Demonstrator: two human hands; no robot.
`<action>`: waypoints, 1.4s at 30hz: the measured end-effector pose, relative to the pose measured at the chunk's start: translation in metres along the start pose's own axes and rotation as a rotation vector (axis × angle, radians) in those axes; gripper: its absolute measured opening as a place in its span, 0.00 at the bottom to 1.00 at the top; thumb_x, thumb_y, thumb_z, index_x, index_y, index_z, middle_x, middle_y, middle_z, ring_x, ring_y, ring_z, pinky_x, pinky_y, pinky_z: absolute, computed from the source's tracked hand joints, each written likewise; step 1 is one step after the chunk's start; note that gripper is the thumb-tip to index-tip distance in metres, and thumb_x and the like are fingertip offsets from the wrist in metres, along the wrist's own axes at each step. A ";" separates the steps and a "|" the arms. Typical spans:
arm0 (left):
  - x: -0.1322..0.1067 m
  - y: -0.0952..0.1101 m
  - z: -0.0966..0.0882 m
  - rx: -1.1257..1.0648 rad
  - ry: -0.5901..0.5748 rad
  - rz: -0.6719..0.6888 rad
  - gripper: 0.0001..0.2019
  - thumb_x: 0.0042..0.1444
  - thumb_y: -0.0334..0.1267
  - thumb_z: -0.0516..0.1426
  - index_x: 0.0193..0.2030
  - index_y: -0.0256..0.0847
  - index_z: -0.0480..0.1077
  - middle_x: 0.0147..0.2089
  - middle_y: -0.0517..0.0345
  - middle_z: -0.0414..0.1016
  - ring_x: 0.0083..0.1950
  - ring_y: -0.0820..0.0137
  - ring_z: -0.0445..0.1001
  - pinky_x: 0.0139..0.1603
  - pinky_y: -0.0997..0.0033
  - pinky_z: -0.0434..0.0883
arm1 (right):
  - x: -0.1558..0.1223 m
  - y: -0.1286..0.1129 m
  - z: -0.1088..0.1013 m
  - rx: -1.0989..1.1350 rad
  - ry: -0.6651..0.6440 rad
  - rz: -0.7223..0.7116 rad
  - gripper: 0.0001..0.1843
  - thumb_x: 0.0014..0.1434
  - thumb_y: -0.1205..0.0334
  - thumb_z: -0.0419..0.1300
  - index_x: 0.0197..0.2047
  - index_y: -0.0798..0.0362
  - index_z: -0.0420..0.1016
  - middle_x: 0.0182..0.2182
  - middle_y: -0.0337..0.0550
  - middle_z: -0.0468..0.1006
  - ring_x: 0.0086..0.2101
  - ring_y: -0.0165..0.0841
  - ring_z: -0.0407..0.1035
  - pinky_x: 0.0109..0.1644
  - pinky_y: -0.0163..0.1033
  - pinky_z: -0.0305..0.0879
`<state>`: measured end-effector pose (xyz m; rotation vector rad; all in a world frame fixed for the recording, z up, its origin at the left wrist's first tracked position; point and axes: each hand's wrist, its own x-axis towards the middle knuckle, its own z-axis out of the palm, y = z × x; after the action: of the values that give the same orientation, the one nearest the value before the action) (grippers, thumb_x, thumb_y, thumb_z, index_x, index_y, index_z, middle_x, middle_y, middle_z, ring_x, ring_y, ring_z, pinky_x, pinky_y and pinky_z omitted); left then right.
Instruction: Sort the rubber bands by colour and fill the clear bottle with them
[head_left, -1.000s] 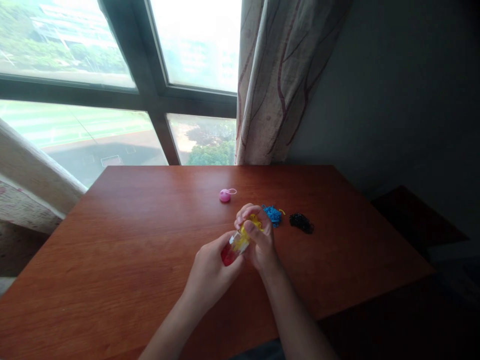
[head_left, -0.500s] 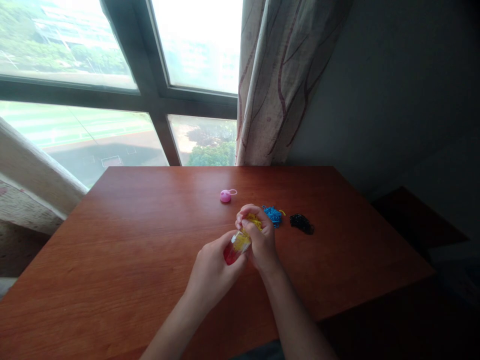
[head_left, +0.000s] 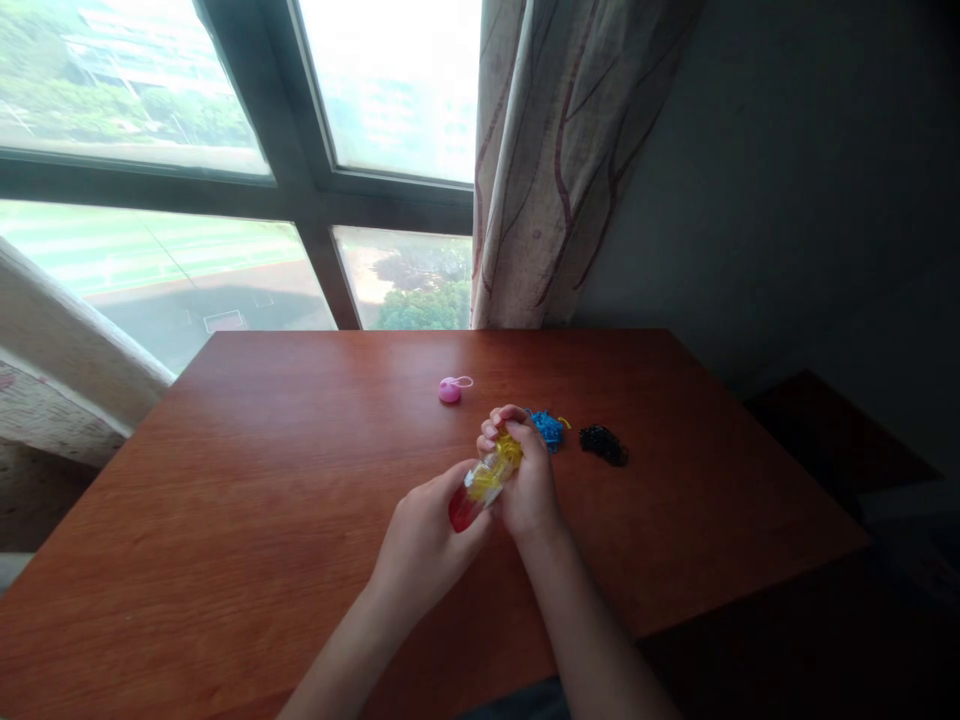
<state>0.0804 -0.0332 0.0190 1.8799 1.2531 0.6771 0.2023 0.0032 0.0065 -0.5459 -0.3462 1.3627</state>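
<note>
A small clear container [head_left: 480, 487] is tilted between my hands, with red stuff in its lower end and yellow strands above. My left hand [head_left: 426, 522] is closed around the red end. At the container's mouth, my right hand [head_left: 529, 475] curls around a bunch of yellow rubber bands [head_left: 509, 447], part of which its fingers hide. Behind the right hand lies a pile of blue rubber bands [head_left: 548, 430], and to its right a pile of black bands [head_left: 603, 446]. A pink lid with a loop [head_left: 450, 391] sits beyond my hands.
The brown wooden table [head_left: 262, 480] reaches to the window [head_left: 300, 200] at the back. A patterned curtain [head_left: 547, 180] hangs behind the table's far edge. On the right the table edge drops off into shadow.
My right thumb has shifted up, and its fingers have moved over the yellow bands, so more of the container's upper part shows. The left hand stays nearly still.
</note>
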 end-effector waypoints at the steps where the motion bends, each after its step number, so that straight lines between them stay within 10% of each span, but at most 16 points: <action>1: 0.000 0.000 0.000 -0.006 0.000 0.003 0.11 0.56 0.35 0.55 0.46 0.44 0.70 0.38 0.63 0.78 0.36 0.70 0.73 0.38 0.76 0.64 | 0.001 0.000 0.000 0.023 0.007 0.010 0.03 0.50 0.67 0.63 0.31 0.53 0.75 0.29 0.36 0.69 0.28 0.24 0.63 0.31 0.29 0.61; 17: 0.000 -0.001 0.003 0.065 0.017 -0.005 0.09 0.55 0.36 0.56 0.44 0.43 0.70 0.37 0.61 0.77 0.36 0.68 0.73 0.37 0.75 0.65 | -0.002 -0.001 -0.002 -0.076 -0.074 -0.144 0.08 0.41 0.73 0.56 0.24 0.54 0.74 0.26 0.37 0.68 0.27 0.26 0.62 0.31 0.32 0.57; 27: 0.001 0.002 0.005 0.038 0.015 -0.015 0.13 0.57 0.36 0.56 0.49 0.46 0.71 0.41 0.61 0.79 0.39 0.67 0.75 0.39 0.75 0.66 | 0.001 -0.006 0.001 0.093 0.058 -0.020 0.09 0.56 0.56 0.62 0.29 0.52 0.74 0.26 0.35 0.65 0.27 0.26 0.60 0.30 0.31 0.60; 42: -0.002 0.009 -0.006 0.194 -0.075 -0.020 0.09 0.54 0.33 0.54 0.42 0.44 0.71 0.34 0.60 0.77 0.33 0.68 0.72 0.34 0.75 0.62 | 0.003 -0.005 -0.003 -0.076 0.003 -0.010 0.07 0.52 0.65 0.64 0.37 0.53 0.77 0.24 0.33 0.67 0.22 0.22 0.58 0.22 0.27 0.53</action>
<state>0.0797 -0.0351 0.0302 2.0273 1.3270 0.4833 0.2090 0.0051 0.0067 -0.6086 -0.3991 1.3427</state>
